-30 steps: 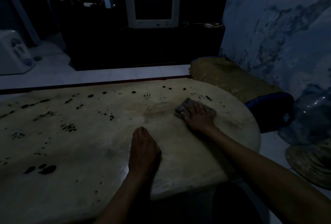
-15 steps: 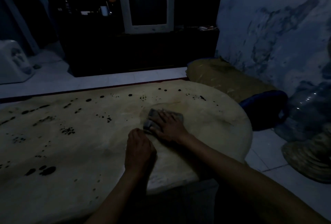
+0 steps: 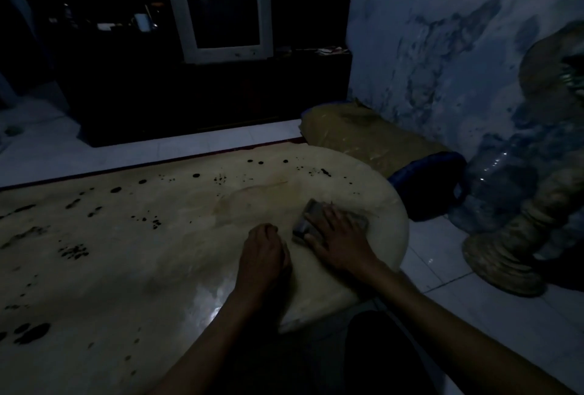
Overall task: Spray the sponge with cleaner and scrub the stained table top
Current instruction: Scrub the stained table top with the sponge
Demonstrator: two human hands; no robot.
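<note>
A low pale table top (image 3: 132, 255) fills the left and middle of the view, dotted with dark stains (image 3: 76, 252) on its left and far parts. My right hand (image 3: 339, 241) lies flat on a grey sponge (image 3: 311, 214) and presses it onto the table near the rounded right end. Just left of it, my left hand (image 3: 264, 255) rests on the table with its fingers bent under, holding nothing. A faint wet patch (image 3: 252, 202) shows beyond the sponge. No spray bottle is in view.
A white CRT monitor (image 3: 221, 20) stands on a dark cabinet behind the table. Right of the table lie a tan cushion (image 3: 363, 138), a blue bag (image 3: 429, 183), a clear water jug (image 3: 499, 186) and a woven stand (image 3: 512, 255) against the blue wall.
My right hand slid the sponge from the far right toward my left hand, then back out toward the table's right end. My left hand stayed resting on the table.
</note>
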